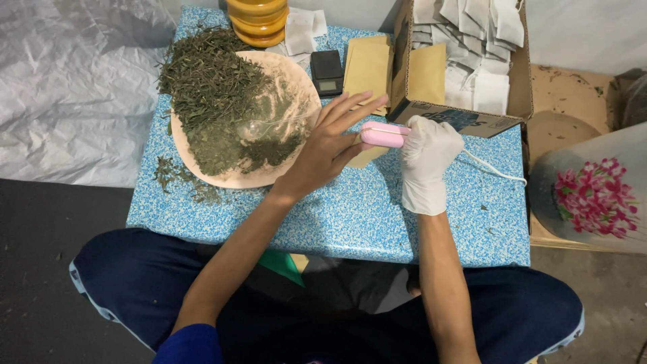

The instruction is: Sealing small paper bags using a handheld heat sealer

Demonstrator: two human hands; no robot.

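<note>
You sit cross-legged on the floor with the low blue speckled surface (350,216) over your knees. Your right hand (426,162), in a white glove, is clenched around the near end of a small pink handheld sealer (383,134), whose white cord (495,170) trails off to the right over the surface. Your left hand (330,141) is bare and released, fingers spread, its palm resting on a tan paper pouch (367,156) that lies just under the sealer's tip.

To do this well, I judge you should keep that left palm flat so the pouch edge stays smooth, keep the fingertips out of the sealer's jaws, and draw the tool evenly along the edge instead of stabbing at it. Watch that the cord does not snag on the box corner.

Just beyond your left hand sits a round pale tray (236,176) heaped with dried green leaves (216,94), some of them spilled onto the surface at its near left. Behind the tray stand stacked yellow lids or bowls (258,20), a small black scale (327,71) and a pile of tan pouches (367,64). To the right an open cardboard box (458,116) holds white sachets (482,40).

Crinkled grey plastic sheeting (67,81) covers the floor at the left; at the right stands a container with pink flowers (593,195).
</note>
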